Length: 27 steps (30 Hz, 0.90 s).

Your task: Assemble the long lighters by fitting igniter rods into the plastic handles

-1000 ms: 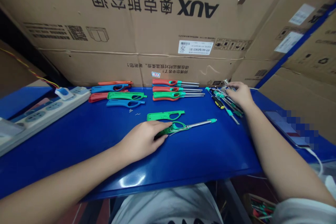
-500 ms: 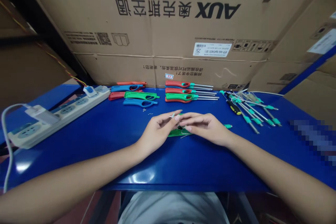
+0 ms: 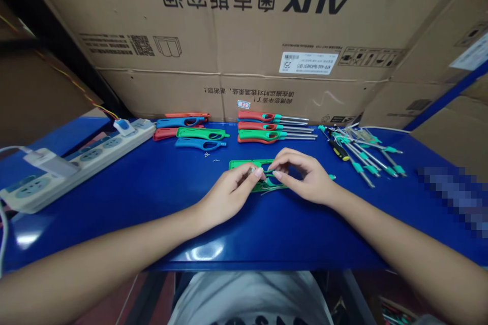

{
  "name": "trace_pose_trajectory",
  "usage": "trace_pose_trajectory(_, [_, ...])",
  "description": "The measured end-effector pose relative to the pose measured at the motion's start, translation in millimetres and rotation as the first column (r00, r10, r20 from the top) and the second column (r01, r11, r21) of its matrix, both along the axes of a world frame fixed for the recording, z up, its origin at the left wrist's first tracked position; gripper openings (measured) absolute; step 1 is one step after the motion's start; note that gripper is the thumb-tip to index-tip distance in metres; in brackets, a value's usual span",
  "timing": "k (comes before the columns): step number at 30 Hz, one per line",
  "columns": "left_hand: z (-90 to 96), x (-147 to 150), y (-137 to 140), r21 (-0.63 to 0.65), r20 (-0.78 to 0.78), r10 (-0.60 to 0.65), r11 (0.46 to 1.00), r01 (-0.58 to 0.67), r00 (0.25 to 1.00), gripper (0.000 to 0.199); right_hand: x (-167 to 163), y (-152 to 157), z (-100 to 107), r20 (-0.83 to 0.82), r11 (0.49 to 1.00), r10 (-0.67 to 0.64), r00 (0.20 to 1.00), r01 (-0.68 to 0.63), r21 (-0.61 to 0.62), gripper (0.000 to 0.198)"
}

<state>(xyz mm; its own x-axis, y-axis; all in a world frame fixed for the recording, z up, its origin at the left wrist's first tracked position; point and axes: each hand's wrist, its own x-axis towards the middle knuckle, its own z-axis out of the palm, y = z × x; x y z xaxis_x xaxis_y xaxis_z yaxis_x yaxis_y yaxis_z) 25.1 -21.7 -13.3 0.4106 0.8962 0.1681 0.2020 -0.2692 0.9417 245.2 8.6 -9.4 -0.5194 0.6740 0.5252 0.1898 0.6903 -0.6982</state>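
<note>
My left hand is closed in a pinch, thumb against fingers, on a small pale part mostly hidden by the fingertips. My right hand pinches a thin strand, like a wire or tube, running between both hands. Beneath the fingers lies an open green lighter casing, its inside facing up and its right part covered by my right hand. A teal piece and thin pale wires show at its lower edge.
Loose lighter casings lie at back left, assembled lighters at back centre. Several metal lighter tubes and a yellow-and-black screwdriver are at right. A power strip runs along the left; a cardboard panel stands behind.
My hands have drawn slightly apart, uncovering more of the green casing and the strand between the fingertips. The view has shifted a little, so the background sits higher.
</note>
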Motion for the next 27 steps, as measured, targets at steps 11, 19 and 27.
trace_pose_trajectory(11, [-7.0,-7,6,-0.080,-0.003,-0.018,0.997,0.018,1.000,0.029,11,2,3,0.472,0.977,0.103,0.875,-0.177,0.116,0.016])
trace_pose_trajectory(19, [-5.2,-9,14,0.079,-0.200,0.000,0.997,0.016,0.980,0.023,10,3,1,0.486,0.984,0.105,0.868,-0.160,0.074,0.010])
trace_pose_trajectory(27, [-11.5,-10,14,0.016,-0.127,0.046,0.999,-0.044,0.991,0.018,12,1,4,0.602,0.972,0.028,0.798,-0.162,0.169,0.015])
